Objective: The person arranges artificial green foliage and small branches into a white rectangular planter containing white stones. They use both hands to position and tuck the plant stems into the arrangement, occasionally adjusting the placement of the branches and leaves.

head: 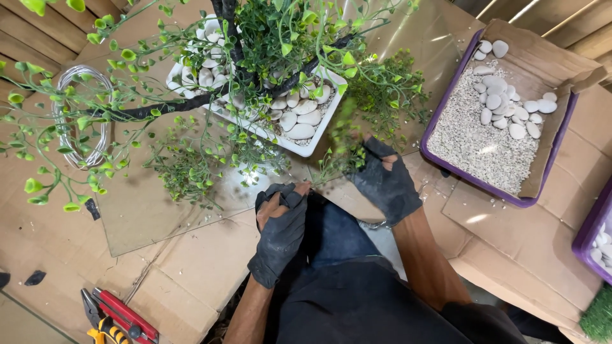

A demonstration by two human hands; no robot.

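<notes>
Flattened brown cardboard [191,267] covers the work surface, with a clear plastic sheet [146,210] laid over part of it. On the sheet stands a white rectangular planter [299,151] filled with white pebbles, from which dark branches of an artificial tree [255,44] spread out with small green leaves. The left hand [280,229], in a dark fingerless glove, is pinched shut on the base of a thin green sprig [331,167] – thumb and fingertip pressed together just in front of the planter. The right hand [384,181], gloved the same way, has its fingers curled around the leafy upper part of that sprig, close beside the planter's near corner. A coil of silver wire [80,114] lies to the left under the foliage. To the right sits a purple tray [446,169] lined with cardboard – it holds fine gravel and a cluster of white stones. Red-and-yellow-handled pliers [115,318] rest at the lower left edge
</notes>
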